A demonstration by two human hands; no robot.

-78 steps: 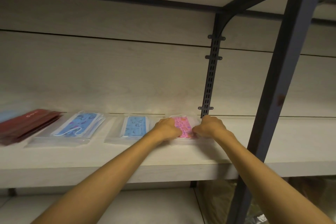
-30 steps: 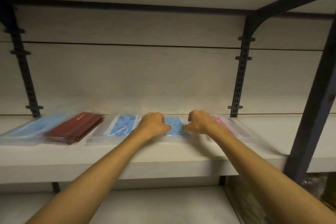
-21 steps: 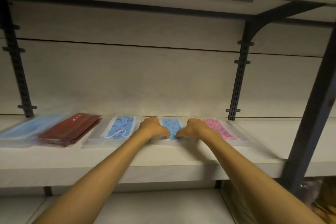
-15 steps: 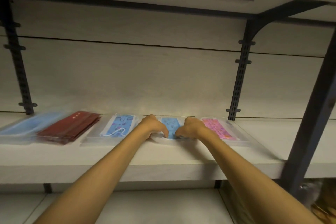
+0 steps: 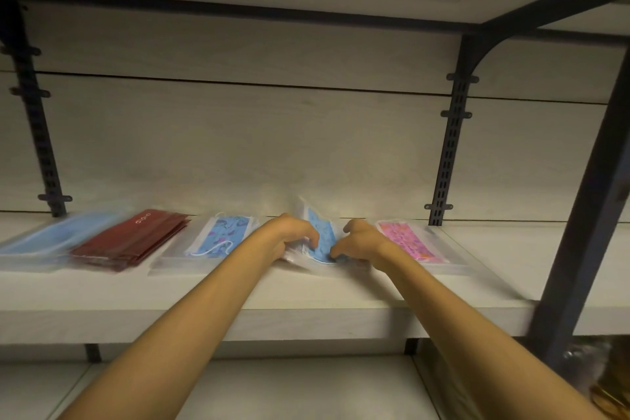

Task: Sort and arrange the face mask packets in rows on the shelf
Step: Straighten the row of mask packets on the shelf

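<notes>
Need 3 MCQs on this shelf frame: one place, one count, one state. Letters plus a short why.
1. Which packet lies right of the hands?
A. dark red packets
B. pink patterned mask packet
C. plain light blue mask packet

2. How many packet piles are in the row on the white shelf?
A. three
B. five
C. seven

3. How does the blue patterned mask packet between the hands sit?
A. flat
B. far edge tipped up
C. hanging off the shelf

Key:
1 B: the pink patterned mask packet lies just right of the right hand.
2 B: five piles show on the white shelf.
3 B: the left hand and right hand hold the blue patterned mask packet with its far edge raised.
</notes>
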